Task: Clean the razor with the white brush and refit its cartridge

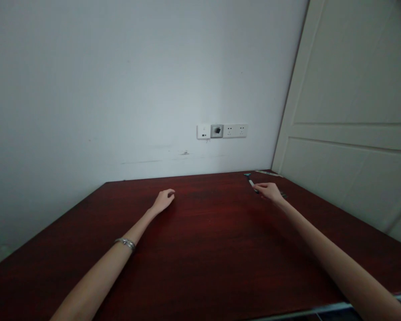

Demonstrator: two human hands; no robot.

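My right hand (270, 191) is over the back right part of the dark red table, its fingers pinched round the handle of a razor (251, 183). The razor's head points away from me towards the wall, and its handle is part white, part dark. My left hand (163, 200) rests on the tabletop left of the middle, fingers curled loosely inward, with nothing seen in them. A silver bracelet (125, 243) circles my left wrist.
The table (200, 258) meets a white wall with a row of sockets and switches (235, 130). A thin pale strip (269, 173) lies at the back right corner. A small dark object (284, 195) shows partly behind my right wrist. A panelled cabinet door (350, 129) borders the right side.
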